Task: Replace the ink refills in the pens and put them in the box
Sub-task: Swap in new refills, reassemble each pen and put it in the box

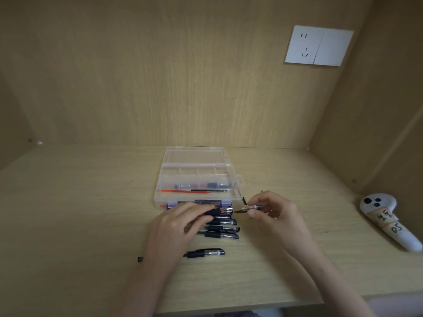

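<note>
Left hand [178, 225] grips a black rubber-sleeved pen [214, 212]; my right hand [274, 216] pinches a clear barrel piece [251, 207]. Transparent plastic box [196, 177] mid-frame, lid open. White controller [389, 221] far right on woodgrain worktop [91, 213].

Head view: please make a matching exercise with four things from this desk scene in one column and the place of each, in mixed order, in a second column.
Things
1. red refill
2. white controller
3. wall socket
4. lone pen

Places
A. on the back wall, upper right
B. inside the clear box
C. on the desk, nearer the person than the row of pens
D. at the desk's right edge

Pairs: 1-B; 2-D; 3-A; 4-C
</note>
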The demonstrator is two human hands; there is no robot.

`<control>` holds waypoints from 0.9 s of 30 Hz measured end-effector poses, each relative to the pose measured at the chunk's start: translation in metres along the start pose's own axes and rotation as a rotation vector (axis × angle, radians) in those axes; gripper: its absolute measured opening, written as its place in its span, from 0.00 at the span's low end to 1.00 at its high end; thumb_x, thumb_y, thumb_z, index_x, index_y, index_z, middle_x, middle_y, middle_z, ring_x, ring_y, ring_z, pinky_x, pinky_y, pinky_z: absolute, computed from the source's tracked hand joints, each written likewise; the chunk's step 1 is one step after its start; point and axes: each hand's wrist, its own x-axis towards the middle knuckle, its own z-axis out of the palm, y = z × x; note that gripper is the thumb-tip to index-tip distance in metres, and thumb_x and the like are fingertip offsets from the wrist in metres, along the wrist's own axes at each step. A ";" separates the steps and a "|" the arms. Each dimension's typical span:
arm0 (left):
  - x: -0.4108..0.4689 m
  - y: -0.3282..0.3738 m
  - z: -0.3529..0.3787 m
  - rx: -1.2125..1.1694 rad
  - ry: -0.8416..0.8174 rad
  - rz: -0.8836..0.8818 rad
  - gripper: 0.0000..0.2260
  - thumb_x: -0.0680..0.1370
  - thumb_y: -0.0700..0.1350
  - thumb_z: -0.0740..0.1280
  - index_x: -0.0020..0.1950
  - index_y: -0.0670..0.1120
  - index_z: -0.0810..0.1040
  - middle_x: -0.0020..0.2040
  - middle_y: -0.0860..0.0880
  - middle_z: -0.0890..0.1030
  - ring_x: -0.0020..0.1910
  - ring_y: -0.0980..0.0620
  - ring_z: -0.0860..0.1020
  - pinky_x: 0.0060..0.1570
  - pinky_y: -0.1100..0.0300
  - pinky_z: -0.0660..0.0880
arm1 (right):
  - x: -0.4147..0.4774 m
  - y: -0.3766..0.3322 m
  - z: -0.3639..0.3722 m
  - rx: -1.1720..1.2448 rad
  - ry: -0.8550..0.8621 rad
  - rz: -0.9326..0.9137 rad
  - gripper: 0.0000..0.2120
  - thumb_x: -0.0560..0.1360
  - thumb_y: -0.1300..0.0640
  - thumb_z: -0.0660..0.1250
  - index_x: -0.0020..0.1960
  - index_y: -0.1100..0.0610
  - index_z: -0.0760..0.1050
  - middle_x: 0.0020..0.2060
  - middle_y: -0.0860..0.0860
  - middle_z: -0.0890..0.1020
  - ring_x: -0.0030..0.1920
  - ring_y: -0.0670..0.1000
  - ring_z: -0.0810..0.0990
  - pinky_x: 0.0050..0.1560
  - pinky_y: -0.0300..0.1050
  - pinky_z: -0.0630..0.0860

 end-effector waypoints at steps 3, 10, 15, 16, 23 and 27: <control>0.000 0.000 0.000 -0.010 0.000 0.000 0.11 0.75 0.54 0.64 0.54 0.54 0.81 0.43 0.61 0.80 0.40 0.65 0.76 0.36 0.67 0.74 | -0.001 -0.003 0.003 0.015 -0.056 -0.022 0.10 0.69 0.61 0.74 0.40 0.46 0.79 0.34 0.45 0.80 0.33 0.40 0.74 0.36 0.36 0.69; -0.002 -0.001 0.001 0.004 -0.026 -0.002 0.11 0.75 0.54 0.64 0.53 0.54 0.81 0.43 0.60 0.81 0.40 0.65 0.76 0.37 0.67 0.74 | -0.001 -0.011 0.009 0.053 -0.061 -0.064 0.11 0.68 0.61 0.74 0.39 0.44 0.79 0.35 0.39 0.81 0.33 0.40 0.74 0.37 0.38 0.68; -0.001 0.002 0.004 0.010 -0.032 0.002 0.11 0.75 0.53 0.63 0.51 0.52 0.83 0.43 0.58 0.82 0.41 0.62 0.78 0.39 0.64 0.74 | -0.002 -0.011 0.020 0.078 -0.094 -0.090 0.11 0.68 0.62 0.74 0.39 0.46 0.79 0.35 0.37 0.81 0.35 0.39 0.74 0.37 0.31 0.68; -0.001 0.002 0.004 0.011 -0.029 0.002 0.11 0.75 0.53 0.63 0.51 0.52 0.83 0.43 0.58 0.82 0.41 0.62 0.78 0.39 0.63 0.75 | -0.002 -0.010 0.023 0.094 -0.095 -0.100 0.11 0.68 0.63 0.74 0.40 0.47 0.79 0.35 0.38 0.81 0.35 0.38 0.74 0.38 0.30 0.68; -0.001 0.004 0.004 0.018 -0.073 0.010 0.13 0.75 0.53 0.62 0.51 0.50 0.83 0.43 0.57 0.83 0.43 0.62 0.78 0.44 0.65 0.74 | -0.005 -0.002 0.031 0.224 -0.080 -0.100 0.07 0.67 0.65 0.74 0.40 0.55 0.81 0.36 0.50 0.83 0.33 0.40 0.74 0.38 0.31 0.70; 0.000 0.002 0.004 0.028 -0.100 0.013 0.13 0.74 0.52 0.62 0.50 0.49 0.83 0.43 0.57 0.83 0.43 0.62 0.78 0.47 0.70 0.72 | -0.001 0.006 0.035 0.231 -0.084 -0.092 0.09 0.67 0.64 0.74 0.40 0.50 0.81 0.37 0.50 0.83 0.36 0.48 0.77 0.41 0.36 0.73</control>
